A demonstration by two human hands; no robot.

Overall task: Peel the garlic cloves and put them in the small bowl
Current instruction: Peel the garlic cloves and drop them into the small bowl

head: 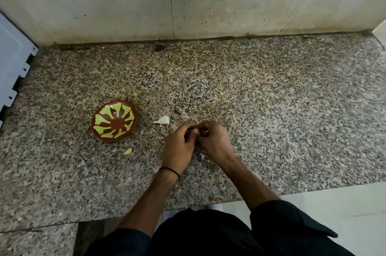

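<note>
Head view: my left hand (179, 144) and right hand (214, 139) curl tight, pinching one garlic clove (204, 131); best to split the skin gently with a thumbnail.

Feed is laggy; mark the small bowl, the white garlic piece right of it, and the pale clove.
small bowl (117, 123), head view, bare brown centre.
white garlic piece (163, 120), head view, its middle.
pale clove (127, 151), head view, its middle.

Small bowl (114, 120): red-brown, lime-green radial petals. Garlic piece (163, 120) right of the bowl: white. Clove (127, 151) nearer me than the bowl: pale yellow. Counter (250, 99): grey-black-beige speckle. My sleeves (292, 224): black.
</note>
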